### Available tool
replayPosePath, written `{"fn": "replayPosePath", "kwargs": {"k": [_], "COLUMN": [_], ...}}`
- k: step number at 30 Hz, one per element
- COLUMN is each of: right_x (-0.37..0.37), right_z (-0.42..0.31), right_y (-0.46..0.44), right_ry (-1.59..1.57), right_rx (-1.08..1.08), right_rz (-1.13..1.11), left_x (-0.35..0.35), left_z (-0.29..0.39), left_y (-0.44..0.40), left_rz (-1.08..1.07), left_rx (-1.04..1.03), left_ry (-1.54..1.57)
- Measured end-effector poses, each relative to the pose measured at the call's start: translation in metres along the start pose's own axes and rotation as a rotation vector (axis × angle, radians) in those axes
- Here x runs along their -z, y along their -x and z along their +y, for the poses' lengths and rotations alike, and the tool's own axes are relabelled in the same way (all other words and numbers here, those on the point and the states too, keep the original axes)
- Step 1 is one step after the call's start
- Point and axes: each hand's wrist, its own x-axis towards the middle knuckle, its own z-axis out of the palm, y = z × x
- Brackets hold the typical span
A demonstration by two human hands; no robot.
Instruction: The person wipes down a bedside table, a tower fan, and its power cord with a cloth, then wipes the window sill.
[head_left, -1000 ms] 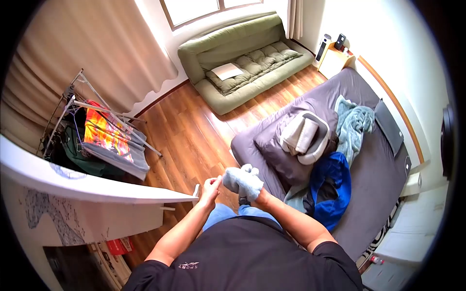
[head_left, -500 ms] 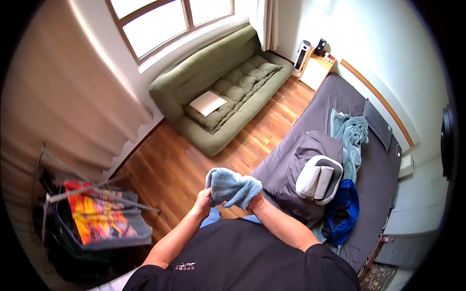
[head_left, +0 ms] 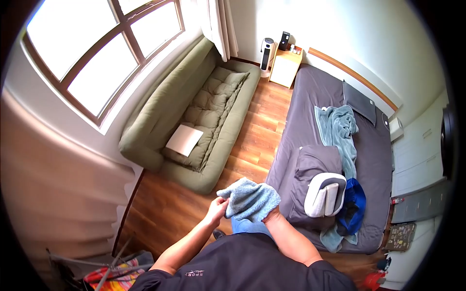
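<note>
Compared with a second ago, the blue-grey cloth [head_left: 250, 199] that was bunched over your right hand [head_left: 272, 216] now hangs wider between both hands, and your view has swung so that the window [head_left: 97, 72] fills more of the upper left, while the drying rack [head_left: 77, 262] has slid to the lower left corner. Your left hand [head_left: 218, 208] pinches the cloth's left edge between its fingertips; your right hand is mostly covered by the cloth's right end, so you cannot tell how its fingers stand. The cloth is in front of your thighs. On the bed [head_left: 374, 145], a rounded white-edged piece [head_left: 313, 186] rests on folded dark bedding [head_left: 315, 160] and cradles pale pads [head_left: 325, 199]; a blue garment [head_left: 358, 194] lies just beside it. The bedside cabinet [head_left: 284, 72] carries a black device [head_left: 284, 41] and small items on top. Ahead of you, a strip of wooden floor [head_left: 252, 150] runs between the sofa [head_left: 162, 102] and the bed, whose long edge lies near your right hand.
</note>
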Motion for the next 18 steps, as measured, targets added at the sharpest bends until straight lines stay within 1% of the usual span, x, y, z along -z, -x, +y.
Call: {"fn": "replayPosePath", "kwargs": {"k": [2,3,4,5,6,7,8,10,11,12,13,14,15,16,18], "right_x": [0.032,0.057,0.035,0.035,0.031,0.034,0.036,0.044,0.022,-0.006,-0.005,-0.004,0.001,0.005,0.111], "right_z": [0.015,0.026,0.046,0.062,0.082,0.099,0.116,0.156,0.180,0.211,0.233,0.256,0.281,0.306,0.302], "right_y": [-0.040,-0.057,-0.073,-0.094,-0.111,-0.125,-0.144,-0.176,-0.181,-0.197,-0.205,-0.212,-0.221,-0.230,-0.263], "right_ry": [-0.205,-0.376,-0.388,-0.331,-0.274,-0.111,-0.124,0.072,0.019,-0.800,-0.798,-0.392,0.017,0.429,0.261], "right_rx": [-0.030,0.021,0.050,0.073,0.089,0.096,0.081,0.017,0.062,0.008,-0.012,0.018,0.050,0.085,-0.160], "right_rz": [-0.060,0.017,0.069,0.163,0.247,0.168,0.178,0.063,0.253,0.131,0.130,0.174,0.205,0.226,-0.004], "left_x": [0.001,-0.008,-0.012,-0.019,-0.026,-0.030,-0.034,-0.070,-0.079,-0.102,-0.111,-0.121,-0.139,-0.140,-0.162], "left_z": [0.024,0.029,0.045,0.069,0.078,0.095,0.110,0.158,0.180,0.208,0.217,0.226,0.245,0.237,0.258], "left_y": [-0.035,-0.061,-0.081,-0.102,-0.128,-0.151,-0.170,-0.200,-0.220,-0.231,-0.255,-0.277,-0.287,-0.318,-0.351], "left_rz": [-0.121,-0.134,-0.129,-0.115,-0.104,-0.141,-0.142,-0.169,-0.186,-0.198,-0.213,-0.228,-0.248,-0.306,-0.338], "left_rx": [0.018,0.035,0.049,0.082,0.124,0.124,0.132,0.100,0.106,0.097,0.082,0.070,0.075,0.058,0.061], "left_ry": [-0.088,-0.077,-0.099,-0.115,-0.126,-0.109,-0.130,-0.042,-0.142,-0.145,-0.167,-0.189,-0.139,-0.198,-0.230]}}
